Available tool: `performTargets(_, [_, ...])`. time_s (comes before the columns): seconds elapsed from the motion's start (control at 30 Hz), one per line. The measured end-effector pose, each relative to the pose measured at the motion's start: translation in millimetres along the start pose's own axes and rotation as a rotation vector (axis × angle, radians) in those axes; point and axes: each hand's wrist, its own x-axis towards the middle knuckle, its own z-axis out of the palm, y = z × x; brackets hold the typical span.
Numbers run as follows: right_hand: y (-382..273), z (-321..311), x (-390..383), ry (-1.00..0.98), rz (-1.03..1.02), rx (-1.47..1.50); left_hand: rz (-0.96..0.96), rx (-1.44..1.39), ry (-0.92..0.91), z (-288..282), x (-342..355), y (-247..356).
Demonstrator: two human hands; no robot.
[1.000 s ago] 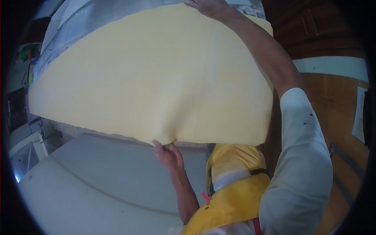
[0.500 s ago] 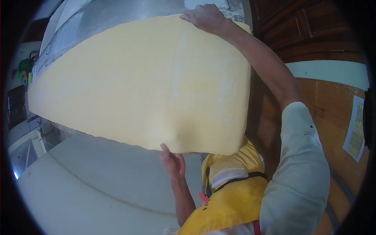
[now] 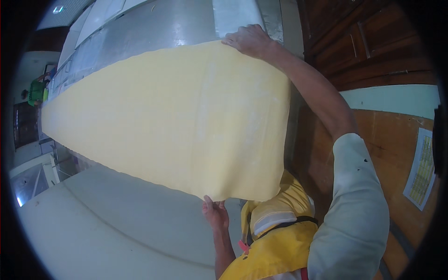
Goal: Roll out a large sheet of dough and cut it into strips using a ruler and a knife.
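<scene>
A long, pale yellow sheet of dough (image 3: 154, 112), dusted with white powder toward its right end, lies over a metal table (image 3: 154, 28). My left hand (image 3: 216, 213) pinches its near edge, the thumb on top and the other fingers partly hidden underneath. Across the sheet, my right hand (image 3: 249, 42) grips the far edge close to the right end, its fingertips curled over or under the rim; which of the two I cannot tell. Soft folds run through the dough between the hands.
A pale flat sheet (image 3: 237, 18) lies on the table beyond my right hand. Brown wooden doors (image 3: 359, 42) and an orange-brown panel with a posted paper (image 3: 418, 169) stand at the right. A person in green (image 3: 35, 92) is far off at the left. Below stretches a pale floor (image 3: 107, 224).
The view has shifted a little. Both hands, still on the edges, and the dough's right end have come nearer to me. The bulge by my left hand has flattened into longer folds.
</scene>
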Motion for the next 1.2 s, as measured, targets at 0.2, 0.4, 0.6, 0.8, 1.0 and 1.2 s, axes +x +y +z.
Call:
performTargets(0.2, [-1, -2, -48, 0.074, 0.123, 0.031, -0.188, 0.082, -0.081, 41, -29, -21])
performTargets(0.4, [12, -10, -39, 0.035, 0.059, 0.026, -0.095, 0.135, -0.043, 26, -42, -23])
performTargets(0.6, [33, -4, -87, 0.03, 0.117, 0.044, -0.177, 0.41, -0.029, 46, -61, -37])
performTargets(0.8, [50, -14, -66, 0.036, 0.047, -0.009, -0.242, 0.376, 0.08, 42, -72, -33])
performTargets(1.0, [49, -20, -94, 0.005, 0.174, 0.024, -0.206, 0.408, 0.063, 51, -76, -34])
performTargets(1.2, [57, -28, -76, -0.016, 0.083, 0.032, -0.198, 0.502, 0.081, 27, -82, -40])
